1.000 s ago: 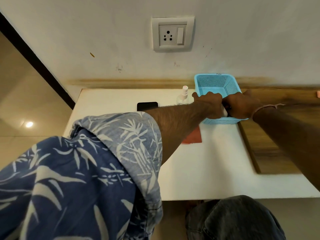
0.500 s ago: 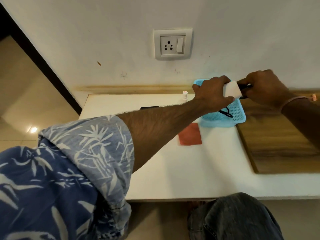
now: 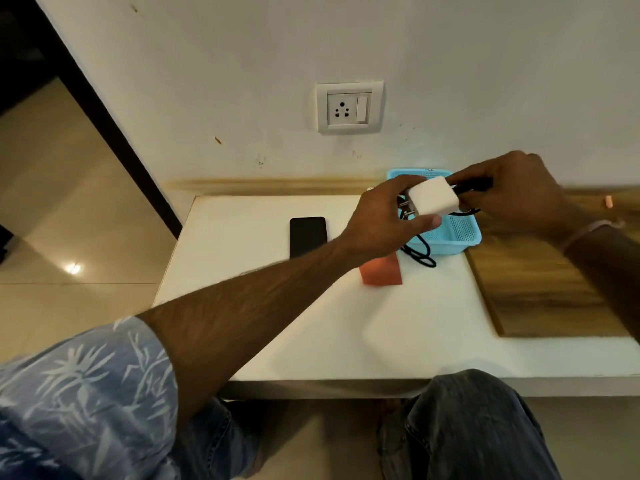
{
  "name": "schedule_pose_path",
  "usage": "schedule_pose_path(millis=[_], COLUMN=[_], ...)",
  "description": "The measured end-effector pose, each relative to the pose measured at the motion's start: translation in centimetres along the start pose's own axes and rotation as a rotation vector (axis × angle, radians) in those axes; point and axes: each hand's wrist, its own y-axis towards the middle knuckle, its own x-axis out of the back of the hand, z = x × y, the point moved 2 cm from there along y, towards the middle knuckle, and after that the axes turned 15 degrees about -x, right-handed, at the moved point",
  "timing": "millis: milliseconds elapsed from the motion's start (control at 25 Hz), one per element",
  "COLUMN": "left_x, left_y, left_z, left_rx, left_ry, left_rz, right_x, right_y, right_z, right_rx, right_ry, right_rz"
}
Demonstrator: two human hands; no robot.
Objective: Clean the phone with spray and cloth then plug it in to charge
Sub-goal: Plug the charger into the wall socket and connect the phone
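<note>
The white table (image 3: 346, 334) was set against the wall, with a wooden board (image 3: 540, 289) on its right part and the wall socket (image 3: 349, 107) mounted above, well clear of the tabletop. The blue basket (image 3: 457, 237) sat at the back of the table; the phone (image 3: 308, 236) lay flat and face-up to its left, apart from both hands, and the red cloth (image 3: 381, 271) lay between them, nearer the front. No spray bottle could be made out, possibly hidden behind the left hand. The white charger adapter (image 3: 433, 200) was held over the basket, left hand (image 3: 377, 223) closed around it with pins facing left, right hand (image 3: 512, 188) pinched on the black cable (image 3: 420, 252) where it met the adapter; the rest trailed into the basket. Step judged as charging, cleaning presumably done. Next move judged to need the cable seated, pins turned toward the socket and pushed in, then the free end brought to the phone.
</note>
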Motion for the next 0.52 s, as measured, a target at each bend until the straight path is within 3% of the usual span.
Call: schedule_pose_path(millis=[160,360,520], left_x=[0.7,1.6,1.8], left_y=[-3.2,-5.7,-7.6], left_z=[0.8,1.6,2.4], left_rx=[0.199,0.315,0.419], left_ry=[-0.331,-0.631,-0.647], left_rz=[-0.095,-0.195,-0.24], right_x=[-1.7,-4.0,-6.9], right_y=[-2.6,-3.9,-4.2], right_z=[0.5,0.3,0.1], right_rx=[-0.043,-0.074,-0.132], right_ry=[0.323,0.771,0.677], right_rz=[0.041,0.175,0.099])
